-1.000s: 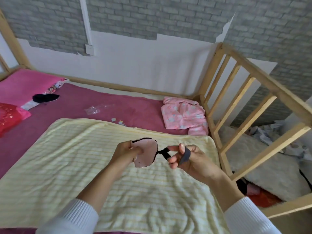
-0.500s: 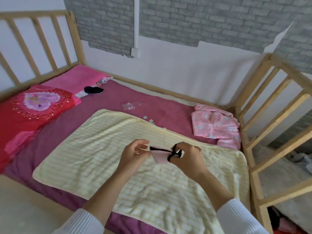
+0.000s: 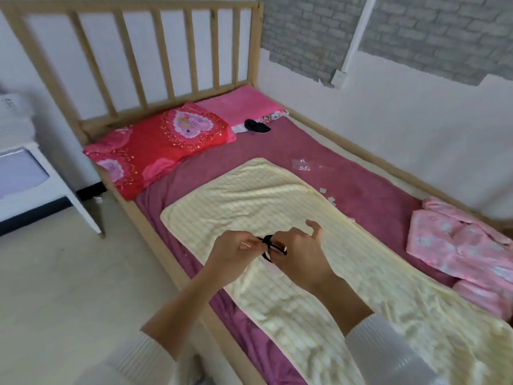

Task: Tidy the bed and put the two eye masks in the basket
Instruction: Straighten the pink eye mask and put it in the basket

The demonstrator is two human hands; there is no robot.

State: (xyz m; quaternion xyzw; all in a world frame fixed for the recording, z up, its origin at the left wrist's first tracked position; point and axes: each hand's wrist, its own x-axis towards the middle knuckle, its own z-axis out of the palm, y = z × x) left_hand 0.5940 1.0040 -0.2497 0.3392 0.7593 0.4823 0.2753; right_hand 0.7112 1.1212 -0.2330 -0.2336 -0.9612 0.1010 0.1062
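Note:
Both my hands hold a pink eye mask [image 3: 270,263] with a black strap above the yellow striped blanket [image 3: 291,218]. My left hand [image 3: 236,252] pinches its left end. My right hand [image 3: 298,252] grips the folded mask and the strap, index finger raised. Most of the mask is hidden between my hands. A second, black eye mask [image 3: 256,126] lies far off by the pink pillow [image 3: 240,102] at the head of the wooden bed [image 3: 155,240]. No basket is in view.
A red heart-pattern pillow [image 3: 161,143] lies at the headboard. Folded pink pyjamas [image 3: 460,245] sit at the right. A clear plastic wrapper [image 3: 302,165] and small paper scraps [image 3: 327,195] lie on the maroon sheet. A white cabinet [image 3: 36,184] stands on the floor, left.
My view has swung left, bringing the headboard and floor into sight. The mask went from spread open to folded small between my hands, which have closed together.

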